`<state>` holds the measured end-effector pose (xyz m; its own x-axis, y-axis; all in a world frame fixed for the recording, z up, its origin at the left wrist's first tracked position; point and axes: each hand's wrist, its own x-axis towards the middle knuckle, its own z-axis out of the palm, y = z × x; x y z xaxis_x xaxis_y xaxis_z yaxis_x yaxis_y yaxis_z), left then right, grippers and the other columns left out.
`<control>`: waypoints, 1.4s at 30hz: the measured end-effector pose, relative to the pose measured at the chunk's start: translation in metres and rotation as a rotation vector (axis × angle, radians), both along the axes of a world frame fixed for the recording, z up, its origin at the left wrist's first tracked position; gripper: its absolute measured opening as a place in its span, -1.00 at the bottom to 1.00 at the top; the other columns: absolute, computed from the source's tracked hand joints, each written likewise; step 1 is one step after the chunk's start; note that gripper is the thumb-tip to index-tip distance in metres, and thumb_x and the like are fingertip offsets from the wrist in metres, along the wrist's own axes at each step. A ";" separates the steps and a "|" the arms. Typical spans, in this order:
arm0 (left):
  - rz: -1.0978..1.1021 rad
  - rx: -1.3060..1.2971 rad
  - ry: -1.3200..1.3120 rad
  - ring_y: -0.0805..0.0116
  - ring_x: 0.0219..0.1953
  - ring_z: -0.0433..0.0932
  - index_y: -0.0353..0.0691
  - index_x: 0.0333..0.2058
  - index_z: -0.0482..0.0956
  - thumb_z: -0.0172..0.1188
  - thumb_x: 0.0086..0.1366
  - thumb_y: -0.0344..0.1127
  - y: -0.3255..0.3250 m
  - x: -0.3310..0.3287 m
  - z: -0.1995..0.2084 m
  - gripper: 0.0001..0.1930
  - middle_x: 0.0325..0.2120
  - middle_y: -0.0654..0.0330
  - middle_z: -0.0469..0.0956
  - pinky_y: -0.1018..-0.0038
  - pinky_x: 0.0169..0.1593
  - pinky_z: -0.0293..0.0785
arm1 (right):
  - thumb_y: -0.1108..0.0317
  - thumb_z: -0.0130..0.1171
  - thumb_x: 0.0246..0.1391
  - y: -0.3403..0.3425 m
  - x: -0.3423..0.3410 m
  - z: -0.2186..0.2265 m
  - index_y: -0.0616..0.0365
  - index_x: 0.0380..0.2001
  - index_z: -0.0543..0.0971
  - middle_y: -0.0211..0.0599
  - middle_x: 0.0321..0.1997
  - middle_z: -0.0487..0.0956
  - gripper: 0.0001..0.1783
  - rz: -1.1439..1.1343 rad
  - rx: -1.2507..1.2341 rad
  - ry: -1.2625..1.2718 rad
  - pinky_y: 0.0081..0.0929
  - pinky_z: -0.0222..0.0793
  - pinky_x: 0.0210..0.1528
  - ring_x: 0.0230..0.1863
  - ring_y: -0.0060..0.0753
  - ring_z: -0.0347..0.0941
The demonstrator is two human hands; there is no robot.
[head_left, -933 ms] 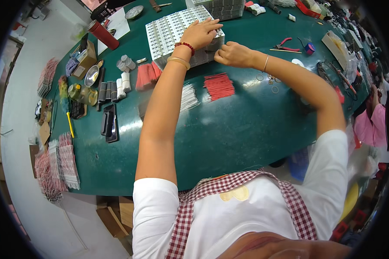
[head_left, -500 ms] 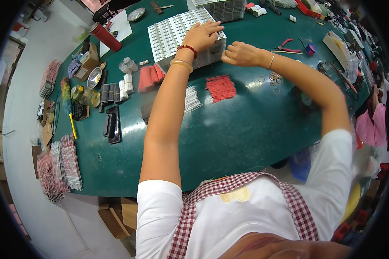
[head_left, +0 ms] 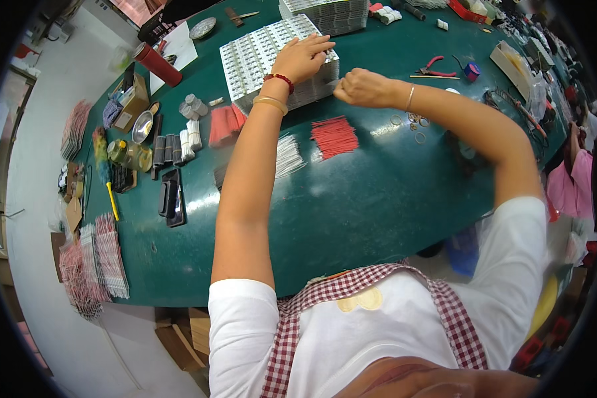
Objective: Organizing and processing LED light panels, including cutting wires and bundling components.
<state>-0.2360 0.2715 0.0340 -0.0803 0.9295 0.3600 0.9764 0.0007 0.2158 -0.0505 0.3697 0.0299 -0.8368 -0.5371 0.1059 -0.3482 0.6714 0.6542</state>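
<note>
A stack of white panels, its top set with rows of small parts, stands on the green table. My left hand lies flat on the stack's right part, fingers stretched out. Close by the right side of the stack, my right hand is curled closed; whatever its fingers hold, if anything, is hidden. Nearer to me lie a pile of red wires and a bunch of white wires, the latter beside my left forearm.
Behind is a second stack of panels. Red pliers and rubber bands lie to the right. On the left are a red flask, a metal bowl, a black holder and bundled wires.
The whole view has shifted slightly. My left hand stays flat on the stack, and my right hand stays curled beside it; neither has clearly moved relative to the stack.
</note>
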 end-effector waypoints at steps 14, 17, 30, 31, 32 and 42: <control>-0.224 0.128 0.093 0.11 0.22 0.26 -0.01 0.13 0.36 0.00 0.15 -0.45 -0.013 0.000 0.008 -0.48 0.17 0.13 0.31 0.20 0.24 0.16 | 0.40 0.10 -0.10 0.056 0.075 0.018 0.13 -0.42 0.38 -0.33 -0.63 0.46 -0.85 -0.199 -0.222 -0.057 -0.36 0.39 -0.52 -0.54 -0.32 0.50; -0.286 0.045 0.629 0.12 0.22 0.22 0.09 0.20 0.25 0.13 0.03 -0.46 -0.023 0.011 0.016 -0.31 0.24 0.22 0.18 0.20 0.20 0.21 | 0.36 0.04 -0.03 0.008 0.049 -0.004 0.20 -0.34 0.43 -0.41 -0.64 0.47 -0.82 -0.022 -0.213 0.042 -0.50 0.32 -0.54 -0.57 -0.45 0.48; -0.317 -0.255 0.867 0.36 -0.16 0.43 -0.06 -0.36 0.59 0.12 0.09 -0.26 0.036 0.040 0.043 -0.85 -0.31 0.29 0.46 0.39 -0.10 0.30 | 0.44 0.09 -0.13 0.001 0.058 -0.007 0.22 -0.36 0.43 -0.14 -0.54 0.55 -0.81 -0.582 -0.678 -0.045 -0.22 0.42 -0.44 -0.43 -0.07 0.53; -0.248 -0.378 0.856 0.28 -0.16 0.48 -0.15 -0.41 0.62 0.05 0.14 -0.25 0.039 0.043 0.049 -0.81 -0.35 0.19 0.53 0.33 -0.09 0.33 | 0.44 0.09 -0.13 0.002 0.055 -0.012 0.22 -0.36 0.43 -0.14 -0.54 0.55 -0.81 -0.604 -0.708 -0.035 -0.22 0.42 -0.44 -0.43 -0.07 0.53; -0.188 -0.411 0.771 0.20 -0.16 0.53 -0.17 -0.41 0.64 0.01 0.15 -0.22 0.045 0.047 0.051 -0.75 -0.32 0.11 0.58 0.25 -0.08 0.37 | 0.42 0.07 -0.11 0.011 0.050 -0.012 0.22 -0.35 0.45 -0.09 -0.50 0.56 -0.80 -0.657 -0.822 0.065 -0.17 0.42 -0.38 -0.38 -0.01 0.53; -0.039 -0.908 0.885 0.13 -0.01 0.50 -0.21 -0.22 0.62 0.26 0.05 -0.37 0.079 0.091 0.047 -0.74 -0.17 0.03 0.57 0.24 -0.03 0.48 | 0.32 0.09 0.03 0.005 0.010 -0.064 0.24 -0.45 0.48 -0.11 -0.51 0.59 -0.82 -0.827 -2.200 0.319 -0.37 0.46 -0.41 -0.58 -0.33 0.56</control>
